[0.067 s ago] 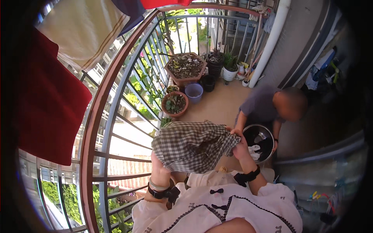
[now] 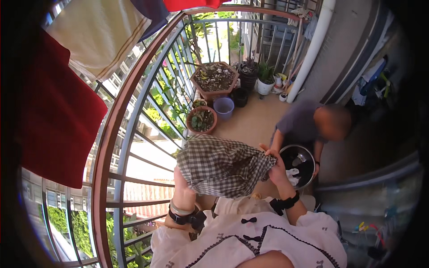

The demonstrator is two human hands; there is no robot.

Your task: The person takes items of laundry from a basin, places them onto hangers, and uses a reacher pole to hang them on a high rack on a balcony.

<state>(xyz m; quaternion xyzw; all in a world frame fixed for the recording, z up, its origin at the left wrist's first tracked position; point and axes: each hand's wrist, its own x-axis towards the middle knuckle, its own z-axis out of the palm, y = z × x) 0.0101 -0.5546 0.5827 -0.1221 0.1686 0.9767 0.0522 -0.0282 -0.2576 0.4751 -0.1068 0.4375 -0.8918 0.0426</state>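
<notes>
A black-and-white checked cloth [image 2: 219, 165] is stretched, crumpled, between my two hands; its exact kind is not clear. My right hand [image 2: 278, 169] grips its bunched right end, with the thumb up and fingers bent around the fabric. At the cloth's left edge, my left hand [image 2: 182, 184] holds it up from below, its fingers hidden behind the fabric. Just beyond my right hand, a co-worker [image 2: 297, 123] in a dark top holds a metal basin [image 2: 311, 157] with dark and white pieces of cloth [image 2: 292, 175] inside.
A curved metal railing [image 2: 117, 178] runs along the left, with a red cloth [image 2: 67, 120] and a beige towel [image 2: 100, 35] hanging there. Potted plants [image 2: 202, 119] and a purple bucket [image 2: 223, 107] stand ahead on the tan floor [image 2: 243, 123]. A white pipe [image 2: 311, 51] rises at the right.
The cloth's left part has risen slightly and turned, so its hollow fold shows less. My right hand keeps its hold. The basin has hardly moved.
</notes>
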